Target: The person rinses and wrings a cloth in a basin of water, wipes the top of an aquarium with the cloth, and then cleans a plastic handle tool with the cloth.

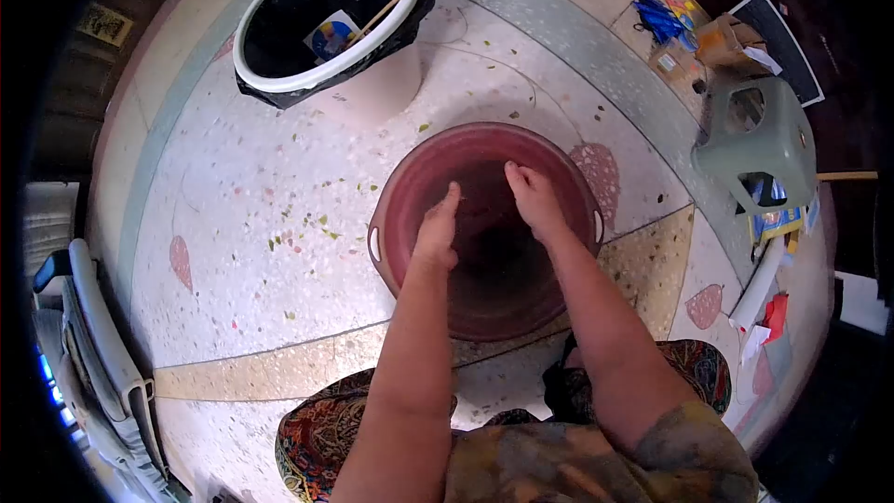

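A round maroon basin [484,321] with cut-out side handles sits on the floor in front of me. Over its left half is my left hand [438,228], seen edge-on with its fingers stretched forward and nothing visible in it. My right hand [534,197] hangs above the upper right part of the basin, palm turned inward, fingers loosely bent and no object showing. A gap separates the two hands. The basin's inside looks dark toward the middle; whether it holds water or anything else I cannot tell.
A white bucket [372,93] lined with a black bag stands beyond the basin, holding a stick and a printed packet. Leaf bits dot the speckled floor. At right are a grey-green plastic stool [759,144], a cardboard box [729,42] and packets. Folded chairs [102,345] lean at left.
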`<action>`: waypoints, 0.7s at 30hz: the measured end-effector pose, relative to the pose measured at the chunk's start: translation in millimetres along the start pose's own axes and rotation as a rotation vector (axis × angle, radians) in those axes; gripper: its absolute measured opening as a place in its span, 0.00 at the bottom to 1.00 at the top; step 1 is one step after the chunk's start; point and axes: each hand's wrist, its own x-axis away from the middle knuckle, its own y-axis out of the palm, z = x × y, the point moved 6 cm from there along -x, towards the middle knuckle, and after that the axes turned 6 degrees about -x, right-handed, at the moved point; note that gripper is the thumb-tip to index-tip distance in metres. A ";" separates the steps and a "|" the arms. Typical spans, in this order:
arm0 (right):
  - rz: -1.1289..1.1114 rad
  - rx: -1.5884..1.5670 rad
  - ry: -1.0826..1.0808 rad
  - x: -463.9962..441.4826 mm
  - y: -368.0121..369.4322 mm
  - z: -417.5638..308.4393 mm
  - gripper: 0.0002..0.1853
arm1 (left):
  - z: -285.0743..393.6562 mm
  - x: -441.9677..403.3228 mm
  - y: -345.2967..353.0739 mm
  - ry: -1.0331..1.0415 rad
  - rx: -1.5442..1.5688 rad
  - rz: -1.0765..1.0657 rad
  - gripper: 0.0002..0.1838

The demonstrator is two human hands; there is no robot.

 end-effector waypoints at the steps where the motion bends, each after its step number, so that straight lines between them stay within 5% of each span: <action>1: -0.005 -0.001 -0.002 -1.5 -2.2 -2.8 0.21 | 5.4 1.7 -4.0 0.033 0.049 0.023 0.32; 3: -0.159 -0.092 0.174 0.3 -0.5 2.6 0.23 | 5.6 4.7 -12.5 0.063 0.099 0.031 0.28; 6: -0.215 -0.053 0.225 -2.4 -1.0 -4.4 0.24 | 3.9 -2.4 -11.0 0.152 0.464 -0.271 0.17; 9: -0.240 -0.044 0.282 -4.5 -3.2 -4.1 0.25 | 4.4 -6.2 -29.3 0.249 0.298 -0.027 0.14; 14: -0.180 -0.002 0.309 -8.9 -9.4 -7.9 0.21 | 6.5 -15.4 -34.3 0.328 0.175 0.016 0.14; 17: -0.254 0.122 0.113 -12.5 -8.8 -17.6 0.14 | 6.2 -23.8 -33.0 0.432 0.141 0.048 0.15; 19: -0.249 0.232 -0.239 -12.7 -7.1 -30.1 0.09 | 1.9 -29.2 -31.0 0.483 0.128 0.049 0.16; 21: -0.214 0.392 -0.350 -7.6 -4.0 -25.8 0.10 | 6.5 -25.0 -30.7 0.839 -0.650 0.370 0.22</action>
